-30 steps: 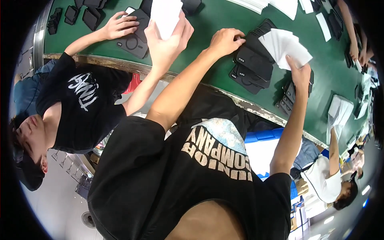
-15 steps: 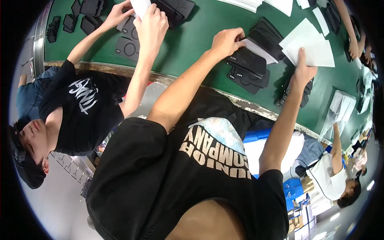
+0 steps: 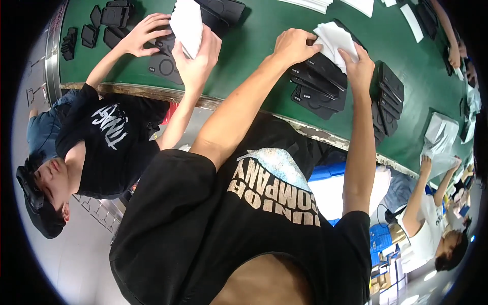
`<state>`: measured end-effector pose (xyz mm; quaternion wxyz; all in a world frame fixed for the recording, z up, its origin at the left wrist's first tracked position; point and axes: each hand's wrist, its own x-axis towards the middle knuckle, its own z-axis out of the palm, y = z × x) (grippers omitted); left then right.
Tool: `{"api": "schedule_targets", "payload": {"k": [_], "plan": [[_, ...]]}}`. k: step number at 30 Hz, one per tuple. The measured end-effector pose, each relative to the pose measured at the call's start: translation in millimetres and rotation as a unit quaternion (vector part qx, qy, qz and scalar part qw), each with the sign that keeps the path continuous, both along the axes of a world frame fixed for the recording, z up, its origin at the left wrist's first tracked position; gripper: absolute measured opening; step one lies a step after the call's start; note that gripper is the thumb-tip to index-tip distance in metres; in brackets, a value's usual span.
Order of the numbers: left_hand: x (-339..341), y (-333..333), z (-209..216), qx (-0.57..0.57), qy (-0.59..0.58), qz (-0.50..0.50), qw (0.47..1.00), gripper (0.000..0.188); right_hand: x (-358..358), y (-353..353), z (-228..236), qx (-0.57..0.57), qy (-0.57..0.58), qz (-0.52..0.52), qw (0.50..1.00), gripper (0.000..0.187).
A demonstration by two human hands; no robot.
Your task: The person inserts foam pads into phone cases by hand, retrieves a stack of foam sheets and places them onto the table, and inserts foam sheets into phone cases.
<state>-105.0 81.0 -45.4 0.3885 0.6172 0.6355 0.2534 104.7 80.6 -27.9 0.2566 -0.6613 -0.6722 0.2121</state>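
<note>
The right hand (image 3: 360, 71) is closed on a few white cards (image 3: 335, 41), thumb and fingers pinching their near right edge. The cards are thin, flat and smooth, slightly fanned, and lie over the upper part of a pile of black cases (image 3: 317, 81). The left hand (image 3: 294, 48) is half curled at the cards' left edge, thumb and forefinger close together; whether it grips anything I cannot tell.

The cases are matte, flat rectangles with rounded corners, overlapping like shingles, small pale dots near the left ends of some. They rest on a smooth green surface (image 3: 244, 68) with a worn, chipped front edge (image 3: 343, 141). Right of the right forearm, a second pile (image 3: 391, 94) of similar dark pieces leans in a stepped row.

To the left, a co-worker (image 3: 109, 137) holds a thick white stack (image 3: 187, 25) above a black case with a raised-looking ring (image 3: 166, 67).
</note>
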Motion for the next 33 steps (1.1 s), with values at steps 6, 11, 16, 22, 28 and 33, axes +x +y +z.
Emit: {"api": "schedule_targets", "payload": {"k": [6,11,16,22,28,33], "plan": [[-4,8,8,-0.043,-0.004,-0.026,0.999,0.017,-14,2,14,-0.066,0.113,-0.104,0.986,0.042],[-23,10,-11,-0.002,-0.067,-0.056,0.996,0.02,52,19,67,0.081,0.351,-0.195,0.912,0.036],[-18,15,-5,0.019,-0.043,-0.056,0.997,0.02,65,26,56,-0.179,0.144,-0.073,0.971,0.032],[9,24,41,-0.046,0.147,-0.109,0.982,0.019,5,16,-1,-0.007,-0.005,0.03,1.0,0.036],[-3,29,34,-0.064,0.134,-0.133,0.98,0.023,-19,25,25,0.002,0.421,-0.194,0.886,0.035],[-24,27,31,-0.018,0.001,-0.163,0.986,0.028,58,43,61,0.006,0.456,-0.154,0.876,0.036]]}}
